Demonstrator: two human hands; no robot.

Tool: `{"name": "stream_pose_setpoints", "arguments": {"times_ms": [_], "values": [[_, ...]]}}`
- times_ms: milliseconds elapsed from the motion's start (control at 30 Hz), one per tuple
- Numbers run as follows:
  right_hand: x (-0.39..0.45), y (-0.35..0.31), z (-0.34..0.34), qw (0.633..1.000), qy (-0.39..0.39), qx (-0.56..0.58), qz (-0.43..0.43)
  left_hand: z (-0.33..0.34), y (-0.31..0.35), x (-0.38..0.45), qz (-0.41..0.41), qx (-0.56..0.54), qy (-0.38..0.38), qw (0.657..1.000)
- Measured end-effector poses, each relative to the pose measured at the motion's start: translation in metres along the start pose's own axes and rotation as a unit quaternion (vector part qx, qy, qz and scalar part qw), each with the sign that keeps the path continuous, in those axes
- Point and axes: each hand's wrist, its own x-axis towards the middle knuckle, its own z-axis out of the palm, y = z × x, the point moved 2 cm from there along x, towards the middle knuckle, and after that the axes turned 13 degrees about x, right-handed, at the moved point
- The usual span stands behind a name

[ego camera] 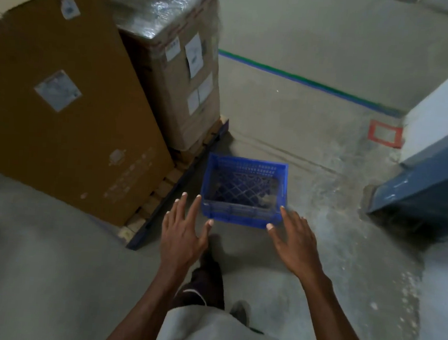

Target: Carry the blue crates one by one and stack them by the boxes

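Blue crate (244,191) sat on floor just ahead of both hands, long axis crosswise; left hand (183,233) and right hand (296,241) flanked it, fingers spread, gripping nothing.

No legible text on the blurred box labels (58,90).

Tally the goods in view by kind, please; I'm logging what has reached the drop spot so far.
Blue crates: 1, the blue crate on the floor beside the pallet
Cardboard boxes: 2, the plain brown box and the plastic-wrapped box
Pallets: 1, under the boxes
Total: 4
Left hand and right hand are open, holding nothing.
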Motion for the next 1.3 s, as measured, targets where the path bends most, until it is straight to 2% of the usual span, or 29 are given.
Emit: {"name": "stream_pose_setpoints", "arguments": {"times_ms": [167,300,367,533,633,733,800,900,967,1100,1200,1233,1300], "values": [[0.121,-0.011,0.019,0.995,-0.066,0.045,0.052,0.040,-0.007,0.123,0.012,-0.024,-0.072,0.997],[0.203,-0.011,0.029,0.980,-0.115,0.101,0.126,0.080,-0.016,0.209,0.015,-0.033,-0.172,0.984],[0.238,0.001,0.036,0.971,-0.134,0.104,0.166,0.104,-0.019,0.243,-0.013,-0.049,-0.221,0.974],[0.329,0.071,0.064,0.940,-0.197,0.056,0.274,0.195,-0.035,0.304,-0.107,-0.074,-0.309,0.942],[0.391,0.122,0.091,0.931,-0.184,0.049,0.313,0.265,-0.050,0.342,-0.144,-0.087,-0.309,0.936],[0.450,0.184,0.123,0.927,-0.146,0.036,0.343,0.339,-0.060,0.386,-0.131,-0.072,-0.353,0.924],[0.483,0.228,0.143,0.927,-0.110,0.020,0.358,0.394,-0.069,0.411,-0.145,-0.077,-0.342,0.925],[0.520,0.285,0.169,0.919,-0.030,0.008,0.393,0.479,-0.093,0.443,-0.200,-0.057,-0.287,0.935],[0.538,0.314,0.188,0.920,-0.005,0.027,0.391,0.523,-0.109,0.460,-0.246,-0.082,-0.254,0.932],[0.557,0.352,0.218,0.920,0.017,0.093,0.380,0.548,-0.105,0.481,-0.282,-0.099,-0.204,0.932],[0.563,0.365,0.225,0.929,0.093,0.104,0.344,0.545,-0.092,0.488,-0.267,-0.082,-0.155,0.947],[0.565,0.367,0.226,0.931,0.113,0.111,0.330,0.547,-0.093,0.489,-0.260,-0.082,-0.150,0.950],[0.565,0.367,0.228,0.922,0.126,0.175,0.321,0.555,-0.101,0.489,-0.267,-0.128,-0.187,0.937]]}}
